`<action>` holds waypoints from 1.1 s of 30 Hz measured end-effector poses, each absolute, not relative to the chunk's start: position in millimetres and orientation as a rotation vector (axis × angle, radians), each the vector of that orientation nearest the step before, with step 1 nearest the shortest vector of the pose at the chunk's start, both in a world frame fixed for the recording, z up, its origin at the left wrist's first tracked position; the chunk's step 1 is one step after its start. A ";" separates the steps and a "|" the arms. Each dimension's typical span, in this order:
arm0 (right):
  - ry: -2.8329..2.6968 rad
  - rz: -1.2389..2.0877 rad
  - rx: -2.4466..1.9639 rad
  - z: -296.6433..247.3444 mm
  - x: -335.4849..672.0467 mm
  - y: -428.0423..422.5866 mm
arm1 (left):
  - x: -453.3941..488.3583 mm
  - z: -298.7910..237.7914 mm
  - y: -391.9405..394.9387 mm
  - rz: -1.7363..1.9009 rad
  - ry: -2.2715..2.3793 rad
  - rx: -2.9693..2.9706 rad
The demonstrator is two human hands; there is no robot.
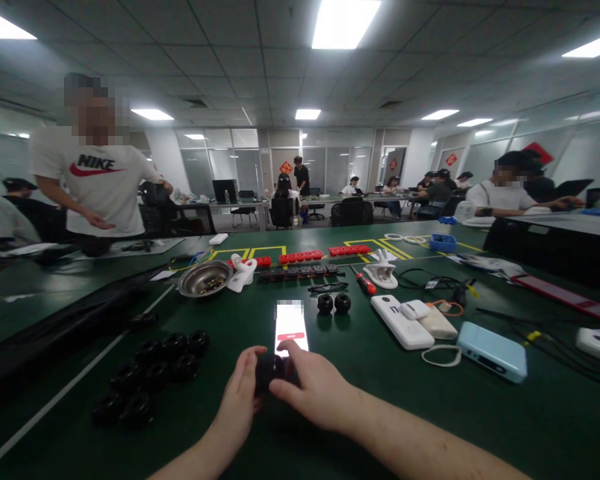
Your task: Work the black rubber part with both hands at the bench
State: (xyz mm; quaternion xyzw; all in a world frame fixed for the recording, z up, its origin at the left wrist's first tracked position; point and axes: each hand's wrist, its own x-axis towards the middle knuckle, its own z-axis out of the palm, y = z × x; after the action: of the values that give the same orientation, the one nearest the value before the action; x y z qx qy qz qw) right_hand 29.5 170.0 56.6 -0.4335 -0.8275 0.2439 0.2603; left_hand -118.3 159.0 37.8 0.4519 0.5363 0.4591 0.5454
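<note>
Between my two hands, low in the middle of the head view, is a black round part (269,371). My left hand (239,390) is closed on its left side, with the fingers upright along it. My right hand (316,383) grips the same part from the right, thumb in front. Just beyond my fingers is a phone (291,328) with a lit screen and a red button on it. Two similar black round parts (334,304) stand side by side behind my right hand. Several more black round parts (156,375) are grouped on the green table to the left.
A metal bowl (205,279) with small brass-coloured pieces is at the back left. Red trays (301,256), a red screwdriver (364,281) and white stands (380,272) lie ahead. Power banks (493,351) and cables are on the right. A person (97,180) stands across at left.
</note>
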 end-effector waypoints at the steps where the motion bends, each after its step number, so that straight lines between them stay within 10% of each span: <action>1: -2.185 0.782 -1.218 55.9 28.8 168.7 | -119.9 38.3 156.8 1.156 1.274 1.231; 6: -2.169 0.834 -1.204 49.1 23.0 166.0 | -121.9 39.9 153.2 1.201 1.317 1.549; 12: -2.565 0.103 -0.915 52.9 25.2 168.1 | -114.9 32.4 166.2 0.863 1.286 0.798; 19: -2.244 0.656 -1.343 45.0 26.9 167.8 | -112.5 33.4 159.0 1.063 1.246 1.034; 26: -2.658 0.120 -0.850 57.2 30.8 170.0 | -121.0 33.6 170.8 0.787 1.219 0.798; 33: -2.402 0.403 -1.327 57.1 32.5 169.4 | -123.1 23.3 171.0 0.780 1.104 0.873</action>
State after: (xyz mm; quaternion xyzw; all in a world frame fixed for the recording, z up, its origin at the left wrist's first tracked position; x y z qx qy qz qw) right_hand 32.5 169.4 57.1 -0.4703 -0.8514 0.1428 0.1829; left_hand -123.1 171.0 23.3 0.3908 0.4942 0.3494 0.6935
